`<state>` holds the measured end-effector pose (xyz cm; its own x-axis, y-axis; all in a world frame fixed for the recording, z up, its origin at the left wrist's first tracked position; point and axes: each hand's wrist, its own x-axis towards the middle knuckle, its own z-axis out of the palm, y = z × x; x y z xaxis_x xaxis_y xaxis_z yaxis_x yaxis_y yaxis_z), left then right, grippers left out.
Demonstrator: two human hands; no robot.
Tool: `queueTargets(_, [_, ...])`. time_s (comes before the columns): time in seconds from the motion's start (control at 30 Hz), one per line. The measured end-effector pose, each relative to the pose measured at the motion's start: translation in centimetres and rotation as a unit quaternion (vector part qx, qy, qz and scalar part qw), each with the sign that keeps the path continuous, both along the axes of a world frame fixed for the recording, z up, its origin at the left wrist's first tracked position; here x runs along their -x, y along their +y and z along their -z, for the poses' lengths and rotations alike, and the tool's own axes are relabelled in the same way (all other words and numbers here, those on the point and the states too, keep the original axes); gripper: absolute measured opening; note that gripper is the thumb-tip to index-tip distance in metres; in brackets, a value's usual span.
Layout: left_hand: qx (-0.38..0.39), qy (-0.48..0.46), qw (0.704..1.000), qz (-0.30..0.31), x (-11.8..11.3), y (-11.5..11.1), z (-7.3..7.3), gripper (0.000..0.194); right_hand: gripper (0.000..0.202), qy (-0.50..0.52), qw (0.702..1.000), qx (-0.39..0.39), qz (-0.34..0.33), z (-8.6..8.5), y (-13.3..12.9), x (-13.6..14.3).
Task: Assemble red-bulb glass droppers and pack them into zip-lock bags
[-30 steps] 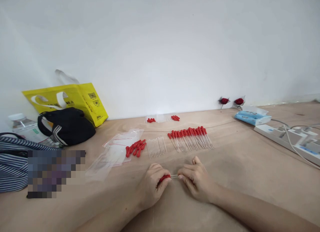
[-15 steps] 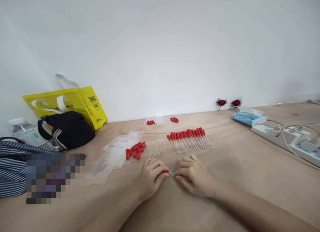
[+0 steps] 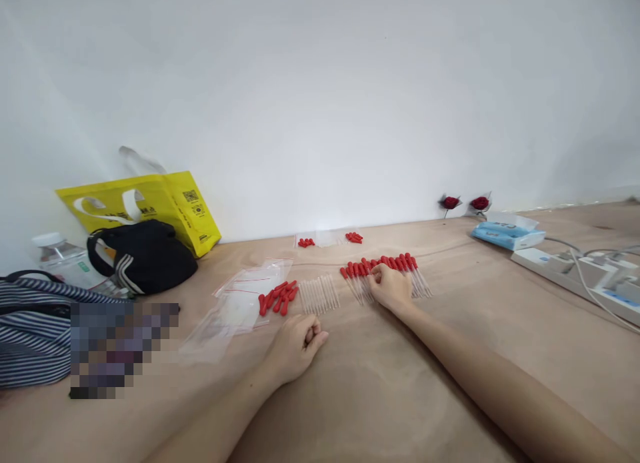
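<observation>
My right hand [image 3: 393,286] reaches into the row of red-bulbed droppers [image 3: 420,276], its fingers pinched on a dropper and covering most of it. Closer to me, my left hand [image 3: 299,348] rests on the table, fingers curled in and thumb extended, with nothing visible in it. Between the hands' far sides lies a row of thin clear glass tubes [image 3: 320,295]. Beside these, to the left, is a loose pile of red rubber bulbs [image 3: 278,298].
Clear zip bags [image 3: 240,303] lie left of the bulbs. Farther back, another clear bag [image 3: 330,238] has red bulbs at both ends. A yellow bag [image 3: 195,210], black pouch [image 3: 155,260] and bottle [image 3: 65,263] stand left. Tissues [image 3: 507,235] and a power strip [image 3: 590,276] sit right.
My hands have parted. The right one moved forward from in front of me to the dropper row, carrying the dropper; the left let go of its red bulb and stayed near its place.
</observation>
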<state>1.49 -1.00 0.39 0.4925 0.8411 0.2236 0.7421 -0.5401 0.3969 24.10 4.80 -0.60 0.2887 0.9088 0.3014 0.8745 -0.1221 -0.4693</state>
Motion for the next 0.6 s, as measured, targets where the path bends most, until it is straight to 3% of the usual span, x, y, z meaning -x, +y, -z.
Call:
queueTargets(0.17, [0.005, -0.001, 1.000, 0.002, 0.1, 0.0, 0.0, 0.017, 0.024, -0.018, 1.000, -0.020, -0.009, 0.4, -0.7, 0.1])
queueTargets(0.3, [0.003, -0.012, 1.000, 0.006, 0.1, -0.1, -0.1, 0.017, 0.024, -0.054, 0.995, -0.043, -0.071, -0.2, -1.6, 1.6])
queueTargets(0.4, [0.006, -0.013, 1.000, 0.004, 0.0, -0.2, 0.0, 0.016, 0.026, -0.099, 0.989, -0.003, -0.111, -1.1, -1.8, 3.7])
queueTargets(0.53, [-0.014, -0.005, 1.000, 0.003, -0.1, -0.1, 0.2, 0.015, 0.029, -0.109, 0.987, 0.084, -0.085, -1.9, -0.8, 6.3])
queueTargets(0.6, [-0.065, 0.002, 0.997, -0.036, 0.3, 0.1, 0.1, 0.013, 0.028, -0.102, 0.987, 0.105, -0.070, -2.0, -0.2, 7.0])
